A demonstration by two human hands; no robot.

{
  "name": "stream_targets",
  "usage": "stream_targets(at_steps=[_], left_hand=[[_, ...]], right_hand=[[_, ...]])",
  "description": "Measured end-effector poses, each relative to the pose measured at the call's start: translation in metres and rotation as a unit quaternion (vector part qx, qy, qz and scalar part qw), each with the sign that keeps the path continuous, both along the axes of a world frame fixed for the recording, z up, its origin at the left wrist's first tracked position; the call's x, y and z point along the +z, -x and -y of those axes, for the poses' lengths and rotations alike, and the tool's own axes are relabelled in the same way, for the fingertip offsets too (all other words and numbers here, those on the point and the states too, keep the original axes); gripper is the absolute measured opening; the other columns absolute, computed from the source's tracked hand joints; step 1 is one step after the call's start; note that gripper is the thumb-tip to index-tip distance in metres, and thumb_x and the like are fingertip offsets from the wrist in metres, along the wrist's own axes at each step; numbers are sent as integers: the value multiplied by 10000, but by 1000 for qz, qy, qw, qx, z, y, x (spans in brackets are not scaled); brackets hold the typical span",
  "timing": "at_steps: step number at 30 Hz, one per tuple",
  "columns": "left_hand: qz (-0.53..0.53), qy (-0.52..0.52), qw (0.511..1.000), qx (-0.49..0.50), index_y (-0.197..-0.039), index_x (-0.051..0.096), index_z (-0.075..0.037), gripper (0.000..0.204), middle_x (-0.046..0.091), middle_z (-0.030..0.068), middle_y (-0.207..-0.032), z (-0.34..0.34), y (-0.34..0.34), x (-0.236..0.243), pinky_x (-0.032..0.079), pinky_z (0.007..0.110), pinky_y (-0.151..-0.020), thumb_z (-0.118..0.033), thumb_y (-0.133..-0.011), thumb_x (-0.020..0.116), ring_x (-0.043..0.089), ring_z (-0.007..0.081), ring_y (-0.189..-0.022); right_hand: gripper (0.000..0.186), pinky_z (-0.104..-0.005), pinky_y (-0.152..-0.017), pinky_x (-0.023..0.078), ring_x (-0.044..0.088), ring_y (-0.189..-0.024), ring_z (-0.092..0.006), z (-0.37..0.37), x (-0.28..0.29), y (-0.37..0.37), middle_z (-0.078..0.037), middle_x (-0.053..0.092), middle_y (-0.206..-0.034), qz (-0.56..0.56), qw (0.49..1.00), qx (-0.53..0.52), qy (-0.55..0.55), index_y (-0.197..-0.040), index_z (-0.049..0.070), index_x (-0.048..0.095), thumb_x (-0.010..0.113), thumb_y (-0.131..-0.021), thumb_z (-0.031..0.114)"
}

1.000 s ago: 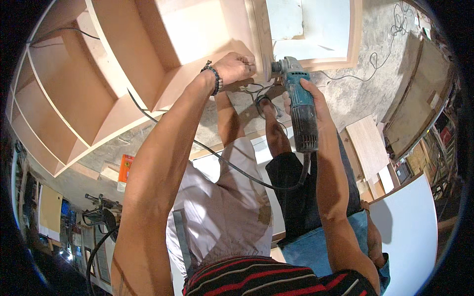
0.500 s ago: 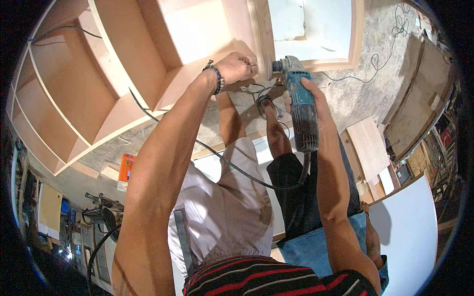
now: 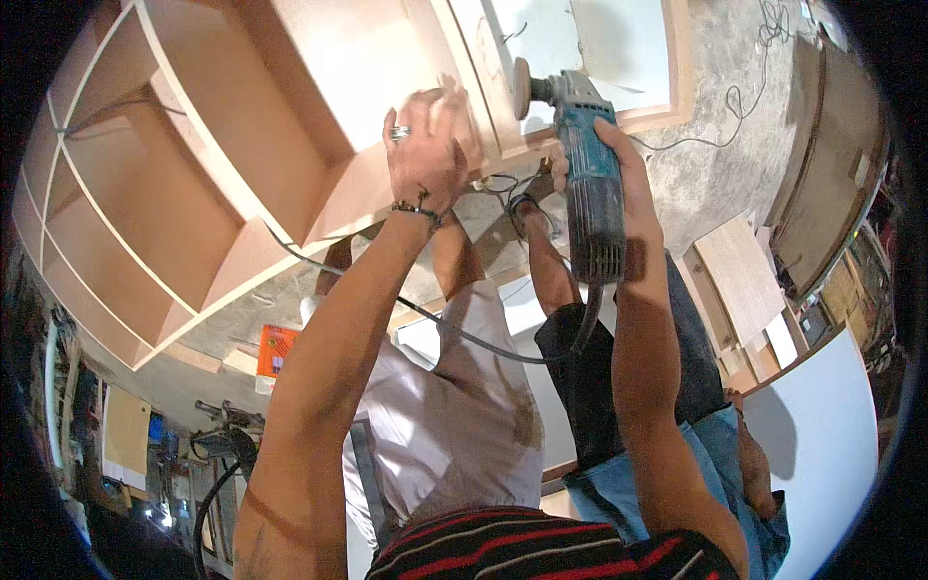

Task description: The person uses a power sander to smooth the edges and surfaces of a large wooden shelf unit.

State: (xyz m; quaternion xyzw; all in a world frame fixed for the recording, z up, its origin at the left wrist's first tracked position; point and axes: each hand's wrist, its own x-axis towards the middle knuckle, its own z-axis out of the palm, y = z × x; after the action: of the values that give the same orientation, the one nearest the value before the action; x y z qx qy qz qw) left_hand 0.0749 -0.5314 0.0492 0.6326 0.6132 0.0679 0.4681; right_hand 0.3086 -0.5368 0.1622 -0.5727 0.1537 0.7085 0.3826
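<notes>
My right hand (image 3: 623, 159) is wrapped round the body of a teal-and-black angle grinder (image 3: 592, 184). Its round brown disc (image 3: 523, 89) stands on edge, close to the pale wooden frame. Just left of it, my left hand (image 3: 430, 150) reaches over the front edge of a wooden cabinet (image 3: 362, 184). Those fingers are stretched out and partly blurred by motion, and nothing shows in them. A ring and a dark beaded bracelet are on that hand and wrist. From the grinder's rear, a black cord (image 3: 483, 345) loops left beneath my left forearm.
Open cabinet compartments (image 3: 145, 193) fill the upper left. A framed white panel section (image 3: 628, 58) lies beyond the grinder. Thin cable (image 3: 735, 126) trails over the concrete floor. At right are wooden boards (image 3: 739, 275), a white curved panel (image 3: 822, 425) and another person's denim-blue clothing (image 3: 715, 464). An orange packet (image 3: 275, 350) lies left.
My left hand has gone from curled fingers to stretched ones along the cabinet edge. The grinder has shifted up and slightly left, and its disc now shows. The whole view has shifted slightly.
</notes>
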Motion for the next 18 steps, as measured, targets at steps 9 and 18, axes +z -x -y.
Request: stream_targets(at_steps=[9, 18], left_hand=[[-34, -130, 859, -494, -1427, 611, -367, 474, 602, -97, -1405, -12, -24, -10, -79, 730, -1253, -115, -1049, 475, 573, 125, -1372], [-100, -250, 769, -579, -1512, 512, -333, 481, 593, 2, -1479, -103, -4, -36, 144, 733, -1252, -143, -1071, 506, 627, 171, -1319]], right_hand=[[526, -373, -728, 625, 730, -812, -258, 37, 55, -32, -159, 718, -975, 44, 997, 11, 62, -1264, -15, 591, 656, -987, 428], [517, -325, -685, 608, 732, -773, -206, 71, 30, -20, -110, 732, -945, 96, 992, 3, 82, -1226, 19, 637, 754, -930, 427]])
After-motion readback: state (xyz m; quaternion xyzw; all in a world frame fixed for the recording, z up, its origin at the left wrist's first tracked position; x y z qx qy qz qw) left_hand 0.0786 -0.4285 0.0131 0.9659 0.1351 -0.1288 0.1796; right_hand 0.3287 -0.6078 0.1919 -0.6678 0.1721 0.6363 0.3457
